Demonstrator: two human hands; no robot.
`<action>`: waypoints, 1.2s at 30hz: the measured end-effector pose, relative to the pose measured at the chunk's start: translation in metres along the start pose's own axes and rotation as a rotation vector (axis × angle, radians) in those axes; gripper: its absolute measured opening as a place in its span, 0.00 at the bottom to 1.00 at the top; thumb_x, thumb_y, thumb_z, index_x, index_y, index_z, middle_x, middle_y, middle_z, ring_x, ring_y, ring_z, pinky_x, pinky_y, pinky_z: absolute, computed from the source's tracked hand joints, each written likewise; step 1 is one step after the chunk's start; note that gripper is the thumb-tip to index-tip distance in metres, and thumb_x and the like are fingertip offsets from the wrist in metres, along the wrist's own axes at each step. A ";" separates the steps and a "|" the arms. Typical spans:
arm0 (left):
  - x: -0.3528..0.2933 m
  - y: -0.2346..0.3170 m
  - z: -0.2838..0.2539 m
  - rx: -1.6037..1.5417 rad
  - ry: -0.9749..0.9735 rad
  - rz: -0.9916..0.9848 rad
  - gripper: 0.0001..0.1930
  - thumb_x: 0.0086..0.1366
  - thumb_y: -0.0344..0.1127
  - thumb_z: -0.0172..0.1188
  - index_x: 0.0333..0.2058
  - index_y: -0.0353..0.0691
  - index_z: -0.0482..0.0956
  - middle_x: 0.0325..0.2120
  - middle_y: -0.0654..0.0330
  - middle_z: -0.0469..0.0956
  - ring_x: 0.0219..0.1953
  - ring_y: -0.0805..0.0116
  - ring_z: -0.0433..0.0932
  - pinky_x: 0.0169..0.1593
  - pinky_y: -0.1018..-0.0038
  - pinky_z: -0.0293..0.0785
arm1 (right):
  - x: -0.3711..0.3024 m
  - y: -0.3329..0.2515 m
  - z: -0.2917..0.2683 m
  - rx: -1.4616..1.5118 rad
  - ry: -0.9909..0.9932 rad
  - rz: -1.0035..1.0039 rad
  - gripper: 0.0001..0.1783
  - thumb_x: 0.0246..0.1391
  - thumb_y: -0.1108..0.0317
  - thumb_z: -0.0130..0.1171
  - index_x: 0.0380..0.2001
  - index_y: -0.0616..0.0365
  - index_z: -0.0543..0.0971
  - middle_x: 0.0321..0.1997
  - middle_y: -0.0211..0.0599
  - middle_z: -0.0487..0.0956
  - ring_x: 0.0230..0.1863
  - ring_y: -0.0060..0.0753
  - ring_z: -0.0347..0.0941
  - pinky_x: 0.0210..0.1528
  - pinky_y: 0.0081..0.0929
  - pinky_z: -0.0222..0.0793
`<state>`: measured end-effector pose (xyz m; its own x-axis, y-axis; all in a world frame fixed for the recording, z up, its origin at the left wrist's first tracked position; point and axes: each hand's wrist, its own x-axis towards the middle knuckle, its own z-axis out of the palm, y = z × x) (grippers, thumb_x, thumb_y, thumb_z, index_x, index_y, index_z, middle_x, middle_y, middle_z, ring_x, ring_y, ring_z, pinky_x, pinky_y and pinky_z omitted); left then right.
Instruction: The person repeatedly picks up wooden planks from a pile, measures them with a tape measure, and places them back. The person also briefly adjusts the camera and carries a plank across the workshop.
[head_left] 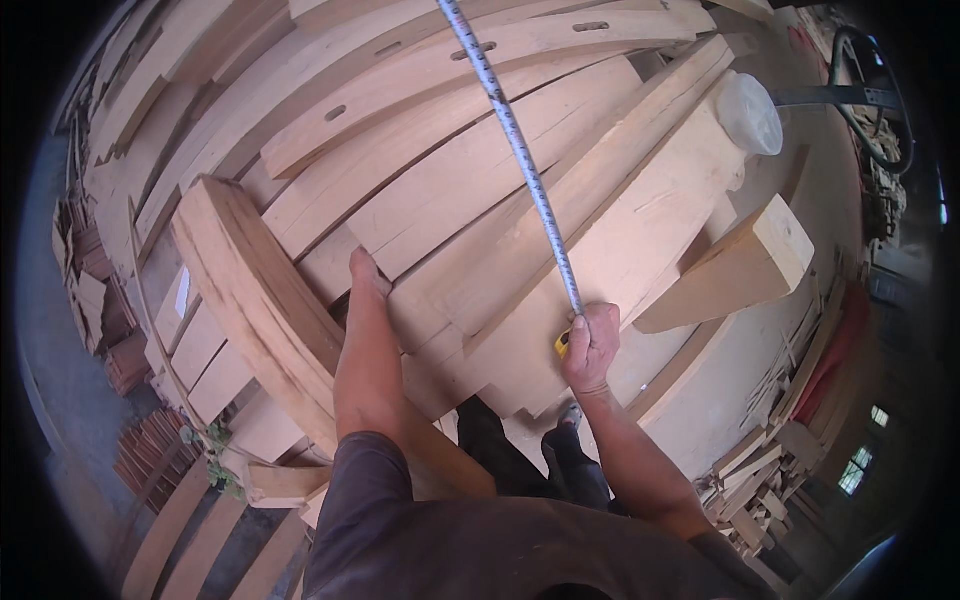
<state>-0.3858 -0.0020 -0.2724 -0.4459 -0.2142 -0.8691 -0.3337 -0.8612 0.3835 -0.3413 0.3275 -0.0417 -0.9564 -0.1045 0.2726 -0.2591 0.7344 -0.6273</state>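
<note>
Right hand (592,345): fingers clenched round the yellow case of a tape measure (562,346), held low over the near part of the timber, right of centre. Its blade (525,168) is drawn well out, runs up and slightly left across the stacked boards, and leaves the view at the top edge; the far end is therefore not seen, nor whether it is hooked on anything.

Left hand (368,272): set down at the end of a wide plank (450,190), beside a thick curved beam (258,295). Whether its fingers grasp the wood or merely rest on it cannot be told.

Surroundings: a curved, slotted piece (380,100) lies beyond, under the blade's path; a tapered block (715,285) is to the right of the tape measure, and a translucent container (750,113) is at the far right end of the timber.

Progress: extension of the blade is judged done. Taking a reading cannot be confirmed; no marking tool is seen in either hand. Rewinding the blade into its case appears outstanding
</note>
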 end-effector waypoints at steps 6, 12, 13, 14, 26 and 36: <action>0.027 -0.010 -0.009 -0.047 -0.059 -0.001 0.28 0.73 0.51 0.35 0.62 0.40 0.67 0.59 0.52 0.72 0.58 0.50 0.73 0.59 0.54 0.74 | 0.003 0.004 0.001 0.043 0.031 0.011 0.05 0.53 0.72 0.53 0.26 0.59 0.76 0.27 0.41 0.74 0.34 0.46 0.68 0.40 0.40 0.63; 0.007 -0.005 -0.002 0.004 -0.090 0.063 0.29 0.71 0.53 0.37 0.61 0.42 0.69 0.59 0.54 0.73 0.57 0.51 0.74 0.59 0.54 0.74 | 0.001 0.009 -0.002 0.050 0.040 -0.019 0.03 0.52 0.74 0.55 0.26 0.58 0.77 0.27 0.39 0.76 0.31 0.45 0.69 0.39 0.39 0.63; 0.014 -0.008 -0.006 -0.007 -0.115 0.068 0.29 0.71 0.55 0.38 0.61 0.44 0.69 0.60 0.57 0.72 0.58 0.53 0.73 0.59 0.54 0.73 | 0.001 0.008 -0.003 0.050 0.027 -0.018 0.04 0.52 0.73 0.53 0.27 0.59 0.77 0.27 0.40 0.76 0.32 0.45 0.69 0.39 0.40 0.63; 0.007 -0.008 0.001 0.035 -0.068 0.066 0.29 0.71 0.55 0.38 0.61 0.44 0.69 0.59 0.56 0.73 0.58 0.52 0.73 0.60 0.52 0.71 | -0.001 0.009 -0.004 0.050 0.013 -0.009 0.06 0.53 0.73 0.52 0.27 0.59 0.77 0.27 0.41 0.75 0.32 0.46 0.69 0.39 0.40 0.63; -0.116 0.057 0.031 0.400 0.141 0.362 0.34 0.64 0.61 0.56 0.58 0.38 0.72 0.47 0.58 0.79 0.29 0.68 0.74 0.31 0.74 0.67 | -0.008 0.008 -0.005 0.017 0.028 0.003 0.07 0.51 0.73 0.53 0.20 0.56 0.72 0.24 0.40 0.71 0.30 0.47 0.65 0.38 0.42 0.61; -0.141 0.083 0.069 0.467 -0.111 0.541 0.34 0.59 0.67 0.62 0.46 0.39 0.76 0.30 0.63 0.78 0.26 0.75 0.71 0.33 0.77 0.64 | -0.011 -0.001 0.005 -0.016 0.071 0.050 0.09 0.54 0.73 0.51 0.20 0.58 0.72 0.24 0.40 0.72 0.32 0.48 0.65 0.38 0.43 0.62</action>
<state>-0.4083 -0.0116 -0.0964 -0.7223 -0.4857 -0.4922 -0.3510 -0.3558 0.8662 -0.3317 0.3249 -0.0476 -0.9561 -0.0200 0.2922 -0.2082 0.7480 -0.6302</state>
